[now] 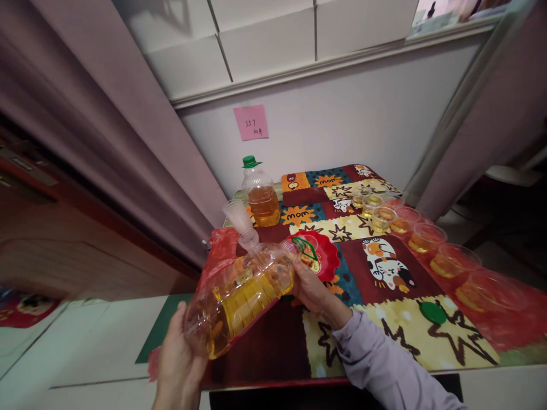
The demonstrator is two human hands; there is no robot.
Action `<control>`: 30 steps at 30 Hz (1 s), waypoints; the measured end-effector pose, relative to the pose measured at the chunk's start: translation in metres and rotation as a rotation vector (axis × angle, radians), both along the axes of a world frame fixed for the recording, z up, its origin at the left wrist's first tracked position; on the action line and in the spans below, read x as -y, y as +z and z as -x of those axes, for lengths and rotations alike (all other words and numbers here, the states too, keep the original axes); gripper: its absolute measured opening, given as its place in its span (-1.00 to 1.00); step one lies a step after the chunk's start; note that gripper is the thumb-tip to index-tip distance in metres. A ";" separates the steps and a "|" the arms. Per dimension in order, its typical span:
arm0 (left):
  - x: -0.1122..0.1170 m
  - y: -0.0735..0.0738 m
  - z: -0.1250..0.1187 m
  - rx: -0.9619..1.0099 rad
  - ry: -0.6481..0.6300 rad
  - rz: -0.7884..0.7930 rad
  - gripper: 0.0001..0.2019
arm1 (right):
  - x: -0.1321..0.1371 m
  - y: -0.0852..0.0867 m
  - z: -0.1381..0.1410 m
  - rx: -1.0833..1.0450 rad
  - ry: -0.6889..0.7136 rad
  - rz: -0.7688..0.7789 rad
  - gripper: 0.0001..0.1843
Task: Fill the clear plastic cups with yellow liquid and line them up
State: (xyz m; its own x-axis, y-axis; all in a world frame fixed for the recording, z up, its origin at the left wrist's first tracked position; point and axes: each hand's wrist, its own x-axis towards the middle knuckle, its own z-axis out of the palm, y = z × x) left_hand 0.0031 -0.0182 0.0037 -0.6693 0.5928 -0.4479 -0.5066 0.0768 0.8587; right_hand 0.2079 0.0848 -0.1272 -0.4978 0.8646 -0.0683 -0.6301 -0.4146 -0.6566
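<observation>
A large clear plastic bottle [243, 302] with yellow liquid lies tilted in the air between my hands. My left hand [182, 347] holds its base, thumb along the side and most fingers hidden. My right hand [310, 285] grips the other end, near the neck, where a green loop [305, 249] shows. Behind it, a red scalloped dish [331, 256] with small items sits on the patterned mat. Stacked clear cups [240, 219] lean just beyond the bottle. A green cap [433, 312] lies on the mat to the right.
A second jug [262, 202] of amber liquid with a green lid stands at the back left. Several clear cups [427, 236] of pale yellow liquid line the right side, many on red plastic film. Red plastic [220, 247] lies at left. A curtain [171, 142] hangs beside the table.
</observation>
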 end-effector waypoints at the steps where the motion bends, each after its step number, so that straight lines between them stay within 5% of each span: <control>1: 0.000 -0.004 0.002 0.003 0.004 -0.003 -0.77 | 0.001 0.002 0.000 0.004 -0.006 -0.008 -0.25; 10: -0.009 -0.055 0.022 0.083 0.042 -0.095 -0.82 | 0.012 0.035 -0.017 0.191 -0.113 -0.130 -0.18; 14: -0.013 -0.086 0.027 0.112 0.014 -0.101 -0.80 | 0.020 0.056 -0.020 0.282 -0.160 -0.227 -0.32; 18: -0.012 -0.106 0.035 -0.109 -0.084 -0.086 -0.75 | 0.031 0.073 -0.017 0.322 -0.098 -0.322 -0.36; 21: -0.006 -0.100 0.049 -0.304 -0.105 -0.098 -0.65 | 0.039 0.083 -0.010 0.343 -0.178 -0.426 -0.38; 24: 0.001 -0.076 0.058 -0.521 -0.141 -0.117 -0.41 | 0.045 0.088 -0.002 0.379 -0.279 -0.527 -0.46; 27: 0.004 -0.046 0.051 -0.909 -0.401 -0.228 0.01 | 0.050 0.093 0.006 0.410 -0.285 -0.561 -0.52; 30: 0.001 -0.025 0.030 -0.938 -0.522 -0.293 0.13 | 0.056 0.098 0.011 0.420 -0.251 -0.539 -0.48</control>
